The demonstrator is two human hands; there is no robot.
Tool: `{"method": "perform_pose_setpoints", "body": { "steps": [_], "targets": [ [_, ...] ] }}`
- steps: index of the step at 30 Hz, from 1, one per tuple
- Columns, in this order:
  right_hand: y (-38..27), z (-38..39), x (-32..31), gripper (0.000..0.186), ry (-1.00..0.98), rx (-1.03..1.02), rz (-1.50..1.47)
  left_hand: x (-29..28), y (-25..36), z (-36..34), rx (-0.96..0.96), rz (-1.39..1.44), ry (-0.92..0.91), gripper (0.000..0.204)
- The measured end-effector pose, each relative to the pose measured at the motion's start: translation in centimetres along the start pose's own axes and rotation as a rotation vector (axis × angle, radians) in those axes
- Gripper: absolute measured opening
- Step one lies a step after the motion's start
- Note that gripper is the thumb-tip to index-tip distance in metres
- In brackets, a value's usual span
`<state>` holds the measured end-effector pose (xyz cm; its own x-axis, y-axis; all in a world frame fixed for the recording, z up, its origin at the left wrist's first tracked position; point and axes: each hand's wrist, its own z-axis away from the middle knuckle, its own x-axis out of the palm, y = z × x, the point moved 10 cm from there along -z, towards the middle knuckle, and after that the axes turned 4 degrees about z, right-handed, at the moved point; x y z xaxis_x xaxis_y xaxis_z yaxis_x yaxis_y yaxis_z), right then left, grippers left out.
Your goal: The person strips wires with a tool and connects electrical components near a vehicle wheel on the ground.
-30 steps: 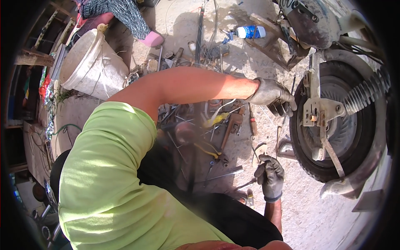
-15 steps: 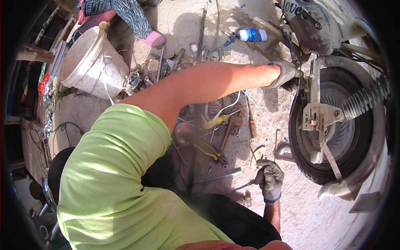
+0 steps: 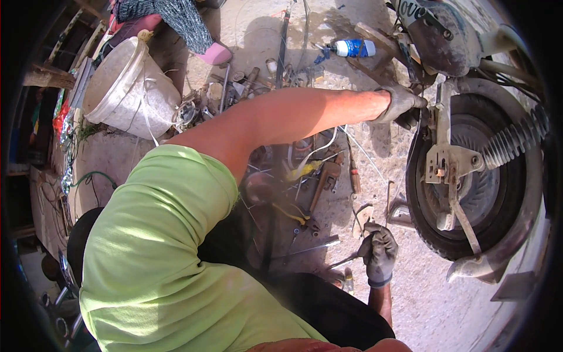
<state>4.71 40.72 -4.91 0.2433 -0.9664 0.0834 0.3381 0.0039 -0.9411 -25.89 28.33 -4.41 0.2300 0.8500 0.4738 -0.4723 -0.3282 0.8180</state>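
Note:
My left arm stretches across to the motorcycle's wheel (image 3: 417,205). There my left hand (image 3: 403,107), in a grey work glove, is closed at the metal bracket (image 3: 443,117) beside the tyre; what its fingers grip is hidden. Low and nearer to me, my right hand (image 3: 380,253), gloved too, has its fingers curled round a dark thin metal rod (image 3: 346,260) that sticks out to the left. A thin bent rod (image 3: 388,199) stands just above this hand, and I cannot tell whether it is held. A coil-spring shock absorber (image 3: 516,138) runs from the wheel bracket.
Loose tools cover the concrete below my arm: a pipe wrench (image 3: 326,183), yellow-handled pliers (image 3: 291,213), a screwdriver (image 3: 355,176). A white bucket (image 3: 138,94) stands at the left. A blue-and-white bottle (image 3: 355,48) lies at the back. Another person's leg (image 3: 185,26) shows at the top.
My left hand and arm have shifted very slightly left. My right hand has barely moved, its grip unchanged.

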Motion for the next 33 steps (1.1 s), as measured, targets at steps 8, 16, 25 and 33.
{"method": "perform_pose_setpoints", "body": {
  "steps": [8,16,25,33],
  "targets": [
    [-0.1,0.4,-0.8,0.052,0.028,-0.020,-0.013,0.5,0.8,3.0,-0.013,-0.165,-0.063,0.033],
    [-0.2,0.2,-0.9,0.043,0.064,-0.024,0.043,0.1,-0.7,2.5,-0.006,-0.228,-0.154,0.028],
    [1.7,0.1,-3.5,0.045,0.169,-0.017,-0.044,1.0,-0.6,1.7,0.066,-0.244,0.008,0.021],
    [0.9,0.1,-3.1,0.039,0.185,0.007,-0.056,0.9,-1.4,0.9,0.096,-0.218,0.046,0.019]
  ]
}}
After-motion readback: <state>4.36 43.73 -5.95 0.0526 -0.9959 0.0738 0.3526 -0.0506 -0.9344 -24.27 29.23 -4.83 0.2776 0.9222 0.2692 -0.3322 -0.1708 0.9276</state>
